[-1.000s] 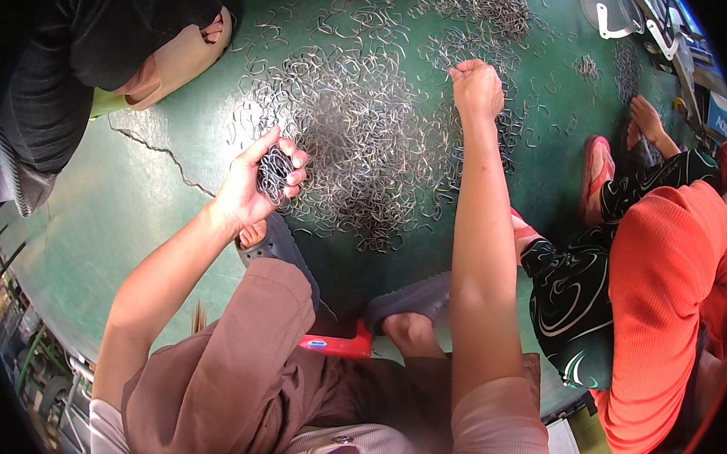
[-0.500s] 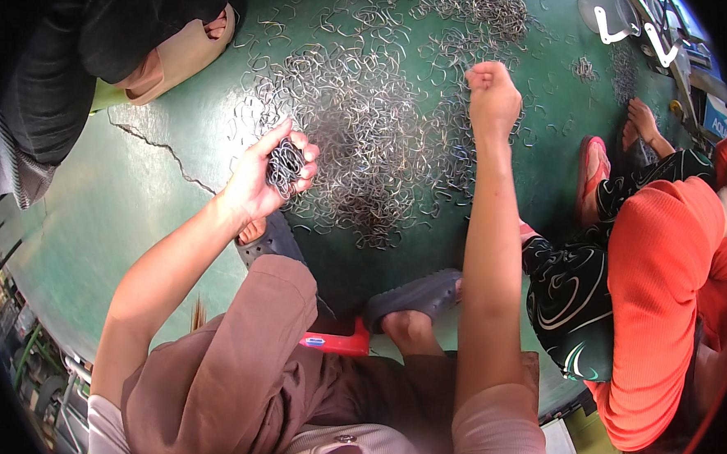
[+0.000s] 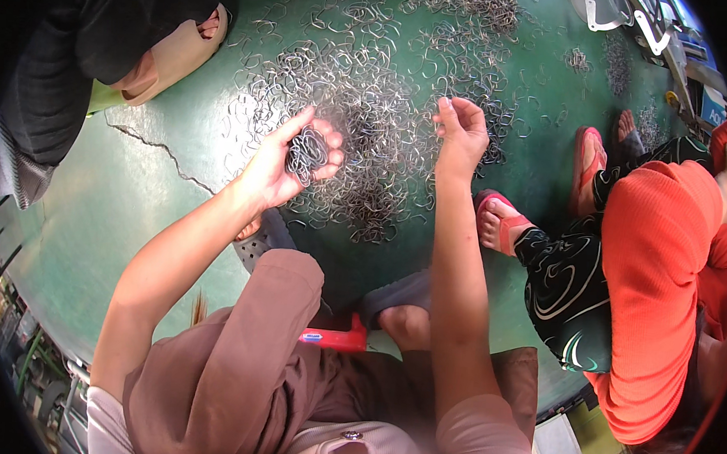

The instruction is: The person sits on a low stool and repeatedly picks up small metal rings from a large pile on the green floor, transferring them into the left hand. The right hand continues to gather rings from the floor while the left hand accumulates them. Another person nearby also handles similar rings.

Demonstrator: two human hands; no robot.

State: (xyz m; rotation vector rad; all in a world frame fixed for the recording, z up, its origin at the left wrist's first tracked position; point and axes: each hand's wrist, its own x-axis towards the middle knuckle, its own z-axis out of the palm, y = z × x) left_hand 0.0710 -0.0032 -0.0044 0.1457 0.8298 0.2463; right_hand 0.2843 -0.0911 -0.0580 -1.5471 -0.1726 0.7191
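Observation:
A bundle of bent metal wire rings rests in the palm of my left hand, the fingers curled round it and the thumb pointing up. My right hand is raised over the right side of a large spread of loose wire rings, with the thumb and fingers pinched together. Anything between those fingertips is too small to make out. The loose rings lie scattered on the green floor, thickest in the middle and in a dark clump nearer me.
A person in a beige sandal is at the far left. Another person, in orange clothing and pink sandals, sits to my right. More rings lie at the back. A red plastic piece is by my legs; a crack crosses the floor.
My right hand has come nearer and to the left, toward my left hand. My left hand has shifted slightly right, still holding the rings.

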